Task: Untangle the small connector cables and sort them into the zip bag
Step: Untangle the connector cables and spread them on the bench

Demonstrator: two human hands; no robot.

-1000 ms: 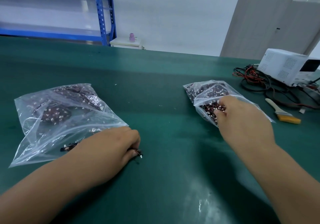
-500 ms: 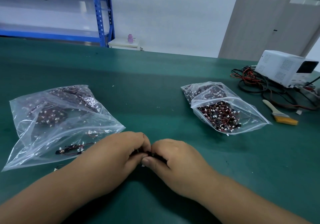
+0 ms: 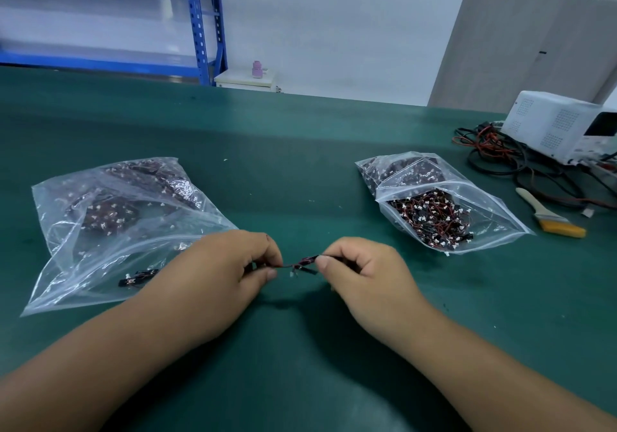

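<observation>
Head view, green table (image 3: 300, 171), blue shelving (image 3: 203, 31)

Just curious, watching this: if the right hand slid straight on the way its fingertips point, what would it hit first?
Probably the left hand: the right hand points its fingertips at it across a short gap, bridged only by the connector cable both pinch.

- The left hand (image 3: 230, 271) and right hand (image 3: 364, 273), pressed together half a second ago, have drawn apart.
- A small red-and-black connector cable (image 3: 300, 263) now stretches between them, apparently pinched at each end.
</observation>
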